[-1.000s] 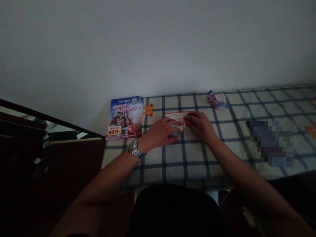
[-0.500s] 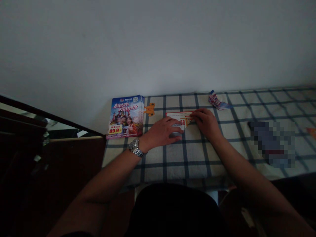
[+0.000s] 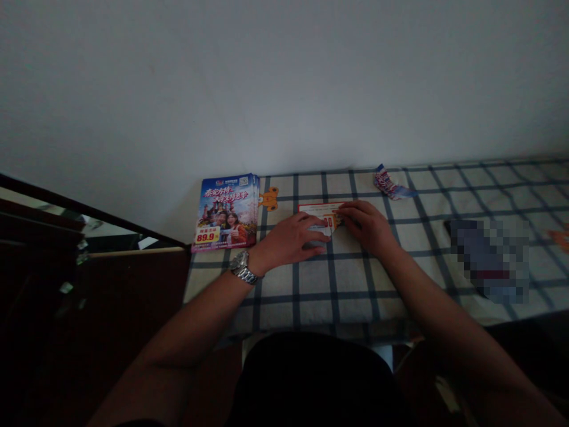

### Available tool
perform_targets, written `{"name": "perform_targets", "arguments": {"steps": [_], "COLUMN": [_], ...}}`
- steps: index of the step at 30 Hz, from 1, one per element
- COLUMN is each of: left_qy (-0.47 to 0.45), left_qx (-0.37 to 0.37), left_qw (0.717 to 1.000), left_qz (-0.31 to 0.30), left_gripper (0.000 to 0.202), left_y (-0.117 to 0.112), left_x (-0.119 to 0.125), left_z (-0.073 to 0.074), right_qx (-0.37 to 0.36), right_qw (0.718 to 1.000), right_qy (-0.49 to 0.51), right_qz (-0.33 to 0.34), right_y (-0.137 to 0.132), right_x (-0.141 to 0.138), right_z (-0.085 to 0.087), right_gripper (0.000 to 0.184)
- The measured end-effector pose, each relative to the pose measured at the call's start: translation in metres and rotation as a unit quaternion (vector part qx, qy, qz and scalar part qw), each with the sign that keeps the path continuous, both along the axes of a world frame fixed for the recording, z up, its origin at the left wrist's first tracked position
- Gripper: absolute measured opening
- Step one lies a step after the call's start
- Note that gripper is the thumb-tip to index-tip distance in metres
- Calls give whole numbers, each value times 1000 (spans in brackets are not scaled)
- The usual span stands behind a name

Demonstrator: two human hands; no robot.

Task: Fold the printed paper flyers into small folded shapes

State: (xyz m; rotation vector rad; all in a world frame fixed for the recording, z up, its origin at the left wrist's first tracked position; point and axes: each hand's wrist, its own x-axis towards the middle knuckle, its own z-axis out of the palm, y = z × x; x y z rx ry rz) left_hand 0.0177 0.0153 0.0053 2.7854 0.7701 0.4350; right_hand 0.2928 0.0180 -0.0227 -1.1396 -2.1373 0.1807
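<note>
A small printed paper [image 3: 316,209], white with a red edge and red and yellow print, lies on the checked tablecloth [image 3: 284,308]. Its right end comes to a slanted, folded-looking edge. My left hand [image 3: 296,237] rests flat over its left part, fingers spread apart, a metal watch [image 3: 243,268] on the wrist. At the paper's right end, the fingers of my right hand [image 3: 364,224] are pinched together on its upper corner. My hands cover part of the paper.
To the left stands a stack of colourful flyers [image 3: 226,210]. A crumpled or folded blue-and-red paper piece [image 3: 391,185] lies at the back right. Further right is a blurred dark object [image 3: 484,255]. A pale wall [image 3: 284,83] rises behind the table.
My right hand has shifted slightly left along the paper's right end, its fingers still pinching. My left hand has stayed almost in place.
</note>
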Motion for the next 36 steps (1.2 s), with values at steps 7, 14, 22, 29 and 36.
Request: {"name": "perform_targets", "arguments": {"steps": [7,14,22,29,36], "left_qy": [-18,-21,-25,-16,-21], "left_qx": [-2,-13,-6,8,14], "left_qw": [999,999,999,999,999], "left_qz": [-26,-35,-42,-39,-39], "left_gripper": [29,28,28,29,32], "left_y": [2,3,5,6,9], "left_x": [-5,-7,-6,-7,-10], "left_z": [1,2,0,-3,-2], "right_qx": [-43,-28,-3,-14,-23], "right_qw": [995,995,996,995,995], "right_qy": [5,-19,-25,-42,-54], "right_qz": [90,96,84,84,79], "right_y": [-3,-1,-3,-7,-7], "right_x": [-5,-2,-5,-9,-9], "right_z": [-6,-12,-11,-4,-4], "right_gripper": [24,23,25,25,24]}}
